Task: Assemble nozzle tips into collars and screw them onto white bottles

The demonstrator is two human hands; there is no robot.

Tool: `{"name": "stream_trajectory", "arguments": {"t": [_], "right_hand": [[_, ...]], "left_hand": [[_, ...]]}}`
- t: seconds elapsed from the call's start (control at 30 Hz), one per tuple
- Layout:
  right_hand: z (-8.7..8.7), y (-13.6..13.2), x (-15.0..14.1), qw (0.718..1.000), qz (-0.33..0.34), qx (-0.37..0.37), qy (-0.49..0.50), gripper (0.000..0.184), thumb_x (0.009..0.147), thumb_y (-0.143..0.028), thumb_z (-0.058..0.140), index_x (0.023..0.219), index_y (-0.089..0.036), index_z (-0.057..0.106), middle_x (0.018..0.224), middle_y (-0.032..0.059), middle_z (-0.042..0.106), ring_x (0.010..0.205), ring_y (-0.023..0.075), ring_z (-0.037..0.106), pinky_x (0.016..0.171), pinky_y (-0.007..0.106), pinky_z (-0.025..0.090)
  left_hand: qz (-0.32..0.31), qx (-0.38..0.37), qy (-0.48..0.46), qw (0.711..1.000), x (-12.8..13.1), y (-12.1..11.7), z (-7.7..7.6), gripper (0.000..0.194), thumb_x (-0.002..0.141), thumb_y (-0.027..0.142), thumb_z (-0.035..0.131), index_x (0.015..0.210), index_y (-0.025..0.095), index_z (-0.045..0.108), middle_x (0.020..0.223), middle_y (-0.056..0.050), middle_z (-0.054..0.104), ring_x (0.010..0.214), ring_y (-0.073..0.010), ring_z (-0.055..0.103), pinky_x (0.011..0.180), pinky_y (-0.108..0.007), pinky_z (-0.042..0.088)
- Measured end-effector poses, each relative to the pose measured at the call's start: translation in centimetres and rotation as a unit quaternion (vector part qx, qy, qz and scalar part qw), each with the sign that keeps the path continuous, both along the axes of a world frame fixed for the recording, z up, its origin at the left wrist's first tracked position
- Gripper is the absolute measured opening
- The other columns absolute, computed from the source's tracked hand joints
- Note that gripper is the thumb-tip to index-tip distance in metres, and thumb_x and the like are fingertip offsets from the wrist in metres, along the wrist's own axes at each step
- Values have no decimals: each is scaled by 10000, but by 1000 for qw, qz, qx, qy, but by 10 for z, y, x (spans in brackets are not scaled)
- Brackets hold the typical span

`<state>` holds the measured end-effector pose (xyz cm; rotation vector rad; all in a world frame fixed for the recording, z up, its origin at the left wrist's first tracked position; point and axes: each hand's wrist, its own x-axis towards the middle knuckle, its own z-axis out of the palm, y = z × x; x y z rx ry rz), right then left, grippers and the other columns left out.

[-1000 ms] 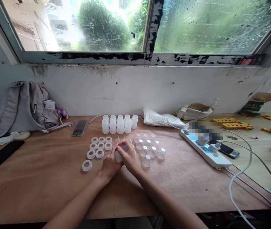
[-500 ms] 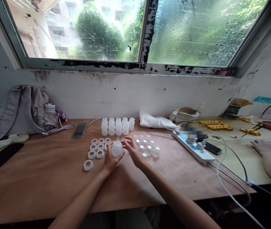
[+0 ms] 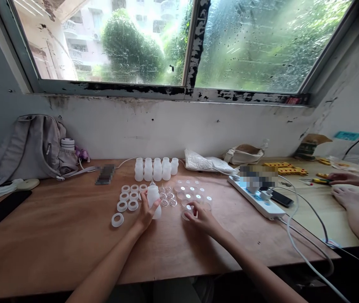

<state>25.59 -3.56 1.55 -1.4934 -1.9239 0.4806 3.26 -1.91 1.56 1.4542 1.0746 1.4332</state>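
Head view: left hand [image 3: 146, 216] round one bottle [image 3: 153, 196]; right hand [image 3: 202, 216] curled at one cap [image 3: 184, 215], hold unclear; nine rings [image 3: 132, 208]

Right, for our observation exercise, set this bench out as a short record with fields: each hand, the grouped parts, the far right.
Left hand: holds a whitish bottle, roughly upright
Right hand: at the nearest clear cup; grip unclear
Left group: white rings, lying flat
Middle group: small clear ringed pieces
Right group: clear cups, several with a white spot on top
Back row: whitish bottles, standing close together
Right of the cups: white power strip
Far right: another person's hands, one with a tool
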Motion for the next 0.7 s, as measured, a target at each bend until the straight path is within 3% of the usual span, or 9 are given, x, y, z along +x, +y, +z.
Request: {"name": "stream_trajectory", "arguments": {"t": [0.13, 0.3, 0.47, 0.7], "right_hand": [[18, 13, -22, 989, 2, 20, 144, 332, 701, -456, 554, 906, -196, 521, 560, -31, 466, 468, 125, 451, 453, 253, 346], [41, 41, -42, 949, 1, 44, 313, 342, 729, -465, 528, 939, -205, 454, 614, -34, 489, 450, 107, 474, 424, 238, 377], [27, 53, -53, 948, 10, 31, 316, 286, 745, -440, 522, 882, -198, 452, 577, -31, 487, 434, 110, 465, 393, 228, 369], [5, 42, -58, 969, 17, 13, 245, 195, 778, -387, 486, 832, -214, 415, 498, -51, 464, 412, 117, 471, 410, 226, 341]], "left_hand": [[-23, 9, 26, 999, -1, 4, 1, 435, 730, 345, 545, 1086, 192, 347, 977, -60, 516, 885, -169, 538, 797, -317, 418], [-24, 2, 59, 998, -3, 12, -2, 515, 625, 349, 654, 1045, 171, 416, 875, -47, 577, 835, -185, 564, 797, -338, 415], [-27, 5, 107, 994, -6, 17, 2, 394, 627, 353, 648, 955, 169, 529, 898, -55, 606, 806, -191, 567, 741, -327, 436], [-10, 54, 204, 978, -15, 16, 9, 409, 615, 347, 659, 993, 205, 588, 977, -64, 612, 863, -208, 561, 782, -335, 444]]}}
